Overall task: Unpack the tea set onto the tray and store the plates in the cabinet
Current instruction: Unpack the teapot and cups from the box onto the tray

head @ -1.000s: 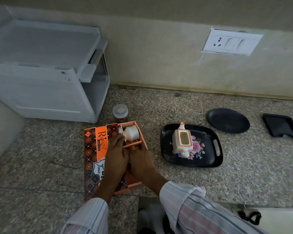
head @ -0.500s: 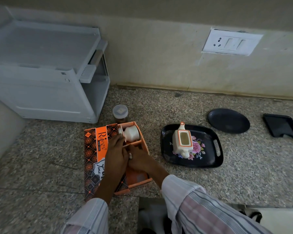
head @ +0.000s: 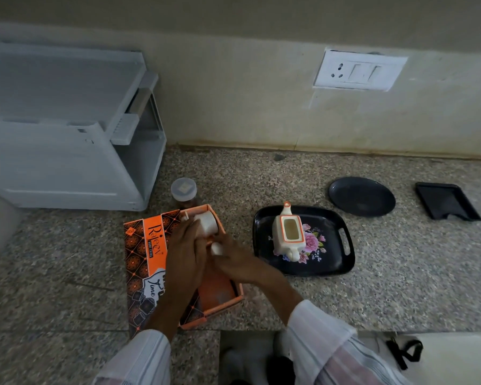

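Observation:
An orange tea set box (head: 222, 300) lies open on the counter, its patterned lid (head: 143, 257) folded out to the left. A white cup (head: 207, 223) lies in the box's far compartment. My left hand (head: 185, 254) rests over the box's middle, fingers near that cup. My right hand (head: 231, 258) is beside it and grips a small white piece (head: 216, 248), mostly hidden by the fingers. The white teapot (head: 288, 236) with orange rim stands without a lid on the black floral tray (head: 331, 263), to the right of the box.
A round black plate (head: 361, 196) and a square black plate (head: 446, 200) lie behind and right of the tray. A white plastic cabinet (head: 67, 129) stands at the back left, with a small lidded jar (head: 184, 191) beside it. The counter's front edge is near my sleeves.
My right hand has slid from the box's near compartment up to the middle and now holds a small white piece. My left hand has barely moved.

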A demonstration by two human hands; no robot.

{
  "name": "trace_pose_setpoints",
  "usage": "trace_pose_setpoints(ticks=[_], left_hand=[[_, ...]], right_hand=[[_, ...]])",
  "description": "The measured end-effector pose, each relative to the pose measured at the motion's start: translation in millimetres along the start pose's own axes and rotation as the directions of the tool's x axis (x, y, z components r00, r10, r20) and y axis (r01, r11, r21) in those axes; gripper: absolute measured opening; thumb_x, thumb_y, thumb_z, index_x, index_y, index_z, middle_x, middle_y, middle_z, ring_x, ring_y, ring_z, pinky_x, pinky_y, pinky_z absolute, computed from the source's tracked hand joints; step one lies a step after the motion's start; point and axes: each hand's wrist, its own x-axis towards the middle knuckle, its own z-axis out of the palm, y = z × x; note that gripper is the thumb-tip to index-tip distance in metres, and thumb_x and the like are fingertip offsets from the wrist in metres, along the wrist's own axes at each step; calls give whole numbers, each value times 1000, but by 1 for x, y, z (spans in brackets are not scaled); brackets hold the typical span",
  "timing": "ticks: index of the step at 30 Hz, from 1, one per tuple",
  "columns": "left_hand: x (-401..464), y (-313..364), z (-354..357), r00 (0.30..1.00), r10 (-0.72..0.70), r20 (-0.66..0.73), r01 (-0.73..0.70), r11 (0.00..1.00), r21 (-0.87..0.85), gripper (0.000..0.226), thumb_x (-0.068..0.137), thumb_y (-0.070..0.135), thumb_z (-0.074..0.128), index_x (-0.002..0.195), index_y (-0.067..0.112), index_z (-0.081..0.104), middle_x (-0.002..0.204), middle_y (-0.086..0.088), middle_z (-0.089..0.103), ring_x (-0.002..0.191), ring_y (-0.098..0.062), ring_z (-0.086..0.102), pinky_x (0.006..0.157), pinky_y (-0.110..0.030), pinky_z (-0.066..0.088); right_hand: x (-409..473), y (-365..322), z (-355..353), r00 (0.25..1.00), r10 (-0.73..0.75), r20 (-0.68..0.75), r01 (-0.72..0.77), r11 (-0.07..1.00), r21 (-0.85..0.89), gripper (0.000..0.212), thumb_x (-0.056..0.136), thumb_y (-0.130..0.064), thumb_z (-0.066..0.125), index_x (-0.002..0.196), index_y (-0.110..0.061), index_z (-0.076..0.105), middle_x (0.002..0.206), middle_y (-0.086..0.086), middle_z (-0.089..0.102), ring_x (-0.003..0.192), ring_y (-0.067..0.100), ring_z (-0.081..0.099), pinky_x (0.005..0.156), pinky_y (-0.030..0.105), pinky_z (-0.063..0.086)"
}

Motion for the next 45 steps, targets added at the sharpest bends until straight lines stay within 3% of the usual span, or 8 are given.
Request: trace_pose_setpoints(ticks=[3,5,7,11,20,30,36,45], left_hand=[[12,21,10,993,89,73,-89,996,-1,54,99,31,29,143,9,49,151,-9,47,142,-23,40,120,-40,30],[20,38,25,978,137,156,-138,990,-3,55,98,31,29,145,7,46,151,-11,46,142,-24,40,120,-37,30],[29,56,45,956,149,253,-163,986,35,61,96,33,26,145,2,45,151,-16,45,142,-29,41,120,-39,31],[43,74,84,911,26,411,-70,993,92,56,101,27,35,151,2,33,159,-16,32,148,-28,30,123,-37,24],[47,83,108,835,-153,529,115,988,103,47,101,20,38,145,2,39,149,-19,43,131,-34,47,106,-37,39],[41,89,113,820,-194,538,154,981,119,51,101,16,37,148,-1,29,153,-19,33,130,-34,48,104,-40,41],[39,91,110,818,-187,544,136,982,134,53,102,16,37,150,-3,24,154,-20,30,132,-34,46,104,-37,41],[37,92,110,811,-194,552,153,981,121,54,101,13,37,150,-5,22,155,-22,27,129,-37,49,102,-39,42]], right_hand=[[-17,17,-34,950,29,-310,-13,999,53,59,92,-37,61,143,-17,40,135,19,49,125,34,52,106,45,43],[-25,31,-58,828,61,-558,-120,990,-69,58,94,-32,64,142,-9,42,128,23,51,118,39,53,98,44,45],[-29,46,-79,742,96,-663,-246,960,-136,57,94,-37,65,136,-5,45,124,22,53,114,39,55,94,44,45],[-22,63,-98,696,146,-703,-389,900,-198,53,95,-48,60,125,-4,53,122,19,58,113,35,57,95,42,46],[-14,76,-89,618,114,-778,-446,866,-227,53,96,-52,56,117,-3,61,120,17,54,109,34,56,94,43,46],[2,84,-60,468,130,-874,-470,874,-122,63,97,-54,51,139,-7,52,117,15,50,104,31,47,93,44,42],[3,85,-48,476,210,-854,-506,860,-71,72,96,-53,51,149,-7,38,125,16,44,113,37,45,97,52,41],[6,82,-43,506,168,-846,-485,866,-118,72,95,-54,54,147,-5,42,127,20,46,113,38,48,96,50,44]])
